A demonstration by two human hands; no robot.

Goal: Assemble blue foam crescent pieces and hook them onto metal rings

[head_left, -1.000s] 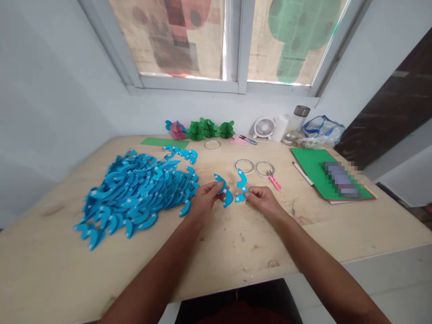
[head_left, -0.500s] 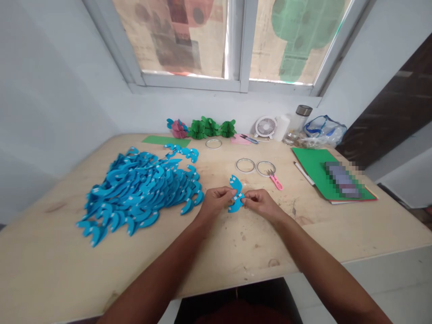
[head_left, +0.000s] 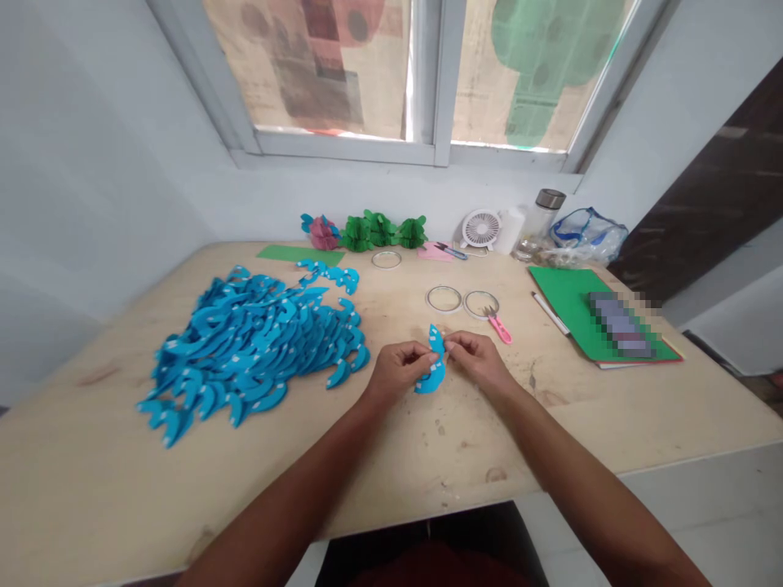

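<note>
Between my two hands is a blue paper cutout (head_left: 433, 377) with curved, pointed ends and small white squares on it. My left hand (head_left: 400, 368) pinches its left side near the middle. On the other side, the closed thumb and forefinger of my right hand (head_left: 474, 355) grip its upper right edge. Left of my hands lies a large pile of similar blue cutouts (head_left: 257, 334), many carrying white squares. A few more blue cutouts (head_left: 333, 275) are strung out behind the pile.
Beyond my hands lie tape rolls (head_left: 444, 299) and pink-handled thread snips (head_left: 500, 326). Green paper figures (head_left: 379, 231), a small white fan (head_left: 480, 229) and a glass bottle (head_left: 543, 220) stand by the wall. A green folder (head_left: 578, 306) with a blurred-out object lies at right.
The blue cutout has turned and tilted between my fingers. My right hand has moved slightly up to a higher spot on its edge. The pile has not changed.
</note>
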